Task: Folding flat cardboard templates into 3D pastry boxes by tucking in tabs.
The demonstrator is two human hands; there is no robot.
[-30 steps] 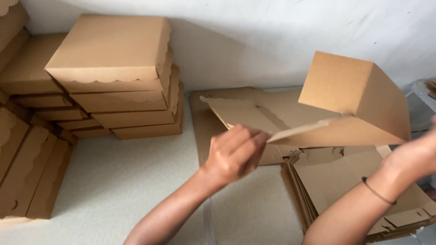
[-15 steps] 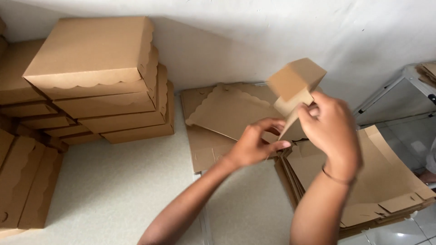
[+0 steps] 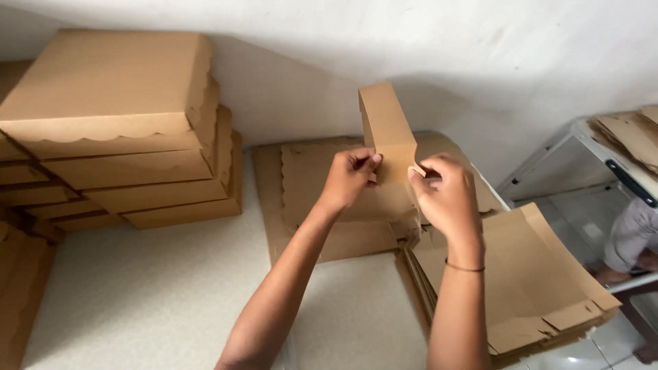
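- Far left: a stack of folded boxes (image 3: 123, 137) with scalloped lid edges stands against the white wall (image 3: 480, 55), with more boxes beside it at the left edge.
- Centre: the left hand (image 3: 346, 179) has its fingers (image 3: 363, 161) clamped on the left edge of a part-folded brown cardboard box (image 3: 385, 130), held upright above the bench (image 3: 137, 301).
- Under it, a flat cardboard sheet (image 3: 308, 178) lies on the bench near the wall.
- Right of centre: the right hand (image 3: 445, 195), a thin band at its wrist, pinches a small flap on the box's right side.
- Near right: a pile of flat box blanks (image 3: 528, 274) rests at the bench edge.
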